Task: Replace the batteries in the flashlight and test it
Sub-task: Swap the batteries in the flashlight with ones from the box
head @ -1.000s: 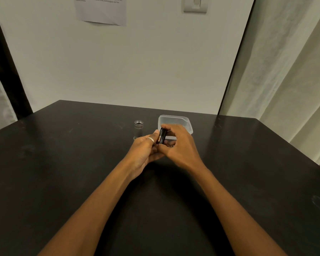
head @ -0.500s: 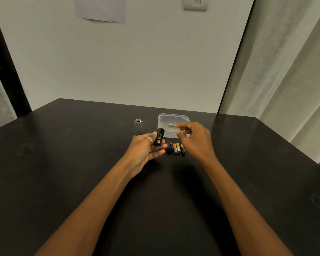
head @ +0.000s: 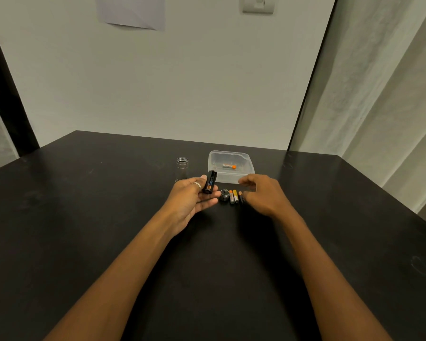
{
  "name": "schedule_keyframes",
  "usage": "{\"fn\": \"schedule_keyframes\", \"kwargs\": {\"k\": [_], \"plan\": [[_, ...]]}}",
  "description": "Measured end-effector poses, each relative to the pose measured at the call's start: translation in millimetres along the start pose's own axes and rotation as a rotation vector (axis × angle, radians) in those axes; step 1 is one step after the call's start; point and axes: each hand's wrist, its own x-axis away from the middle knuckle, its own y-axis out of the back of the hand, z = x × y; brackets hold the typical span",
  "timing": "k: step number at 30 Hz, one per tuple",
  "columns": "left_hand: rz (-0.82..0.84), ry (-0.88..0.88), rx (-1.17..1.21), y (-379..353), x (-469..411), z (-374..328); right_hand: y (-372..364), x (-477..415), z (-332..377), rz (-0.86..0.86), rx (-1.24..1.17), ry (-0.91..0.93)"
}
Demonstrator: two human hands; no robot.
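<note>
1. Head view, now: left hand (head: 192, 200) palm-up just above the surface (head: 84, 217), fingers (head: 208, 196) curled around a black battery holder (head: 210, 185) held near upright, one cell with an orange band visible in its slot.
2. Changed within the last second: right hand (head: 263, 195) gone from the holder, where both hands were bunched together, out to the clear plastic container (head: 231, 166) and now back down, hovering over the loose batteries (head: 236, 196).
3. Right-hand fingers (head: 247, 181) loosely curled and apart, gripping nothing that shows; slightly blurred.
4. New in the container: one battery with an orange end (head: 229, 166), lying flat on the floor of the tub. Likely a spent cell just dropped there, though not certain from the frame alone.
5. Also uncovered by the hand's move: three small batteries side by side on the surface, just beside a round tail cap with a spring (head: 224, 194), between the two hands.
6. Flashlight body (head: 182, 168), a silver threaded tube, standing upright and open at the top, behind the left hand and beside the container.
7. Meaning for the task: old cells seemingly coming out, holder not yet refilled, flashlight not reassembled, test not begun. Roughly at the midpoint.
8. Next, probably: pick one of the three loose cells and seat it in the holder, minding polarity; small round cells prone to rolling on the smooth surface.
</note>
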Motion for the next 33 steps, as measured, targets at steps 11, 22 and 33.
{"fn": "schedule_keyframes", "kwargs": {"k": [11, 22, 33], "plan": [[-0.01, 0.001, -0.004, -1.9, 2.0, -1.4, -2.1, -4.0, -0.2, -0.279, -0.11, 0.055], [-0.019, 0.021, 0.024, -1.1, -7.4, -0.8, 15.5, -124.1, 31.8, -0.082, 0.258, 0.076], [0.009, 0.031, 0.043, 1.0, -11.5, 2.7, -15.9, -155.2, 33.0, 0.169, 0.642, 0.059]]}}
